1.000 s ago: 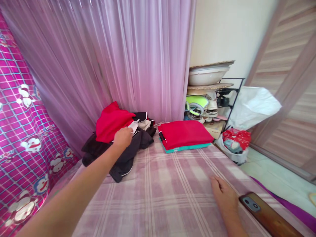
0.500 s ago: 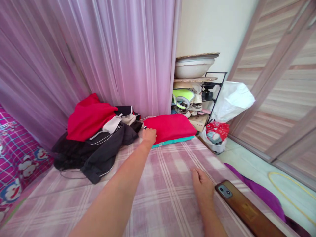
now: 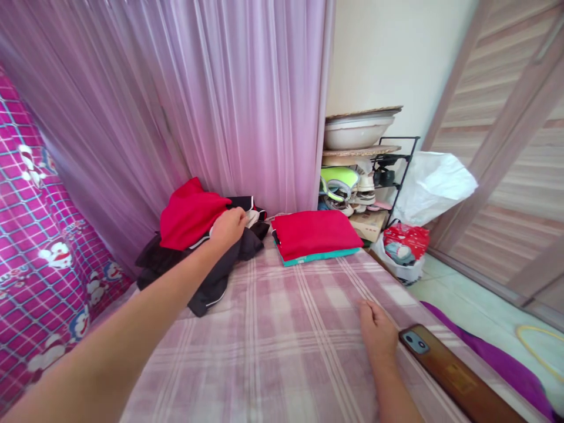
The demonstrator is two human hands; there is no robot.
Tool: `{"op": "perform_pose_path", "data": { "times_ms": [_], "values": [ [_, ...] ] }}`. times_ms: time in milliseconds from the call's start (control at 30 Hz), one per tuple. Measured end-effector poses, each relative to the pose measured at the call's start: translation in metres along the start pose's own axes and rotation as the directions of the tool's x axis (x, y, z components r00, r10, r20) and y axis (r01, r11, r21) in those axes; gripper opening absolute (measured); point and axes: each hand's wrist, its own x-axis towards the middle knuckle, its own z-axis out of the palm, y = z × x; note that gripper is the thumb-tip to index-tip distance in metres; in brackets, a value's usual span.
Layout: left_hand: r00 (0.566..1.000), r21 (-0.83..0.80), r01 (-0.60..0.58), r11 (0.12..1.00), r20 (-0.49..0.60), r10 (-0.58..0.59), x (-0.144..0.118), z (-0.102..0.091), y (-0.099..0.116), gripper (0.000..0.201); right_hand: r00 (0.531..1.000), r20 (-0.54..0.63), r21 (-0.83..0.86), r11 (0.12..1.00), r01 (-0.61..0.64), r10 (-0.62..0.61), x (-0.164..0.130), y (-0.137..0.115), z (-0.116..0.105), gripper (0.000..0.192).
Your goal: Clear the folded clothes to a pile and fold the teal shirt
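The left hand [image 3: 229,226] is reaching far out and its fingers are curling onto the pile of clothes [image 3: 198,247], right where a red top [image 3: 189,214] is lying over dark things (I cannot tell if the fingers are pinching the cloth or only touching it). The right hand [image 3: 378,330] is resting flat and loose on the checked bed sheet [image 3: 282,329], holding nothing, well apart from the pile. So the pile is lying ahead and to the left, with the left hand being the nearer one. A phone [image 3: 458,376] is lying just beside the right hand. A folded red and teal stack [image 3: 315,238] is sitting just right of the pile, near a pink curtain [image 3: 198,100].
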Motion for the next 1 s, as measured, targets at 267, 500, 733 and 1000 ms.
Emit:
{"op": "perform_pose_path", "data": {
  "times_ms": [267, 500, 733, 1000],
  "values": [
    [0.938, -0.037, -0.212, 0.977, 0.272, 0.214, -0.021, 0.073, 0.069, 0.035, 1.000, -0.007, -0.004, 1.000, 0.030, -0.030, 0.000, 0.001, 0.001, 0.054],
    [0.920, 0.011, -0.131, 0.991, 0.373, 0.118, -0.004, 0.113, 0.103, 0.020, 1.000, 0.014, -0.001, 1.000, -0.007, 0.007, -0.001, -0.002, -0.001, 0.055],
    [0.961, -0.010, -0.149, 0.989, 0.236, 0.147, 0.009, 0.046, 0.073, 0.019, 1.000, 0.018, -0.025, 1.000, 0.000, 0.000, -0.001, 0.000, -0.001, 0.053],
    [0.983, 0.089, -0.015, 0.996, -0.182, 0.031, 0.012, -0.088, 0.018, 0.021, 0.992, -0.093, 0.082, 0.994, -0.076, 0.084, 0.006, 0.006, -0.003, 0.055]
  ]
}}
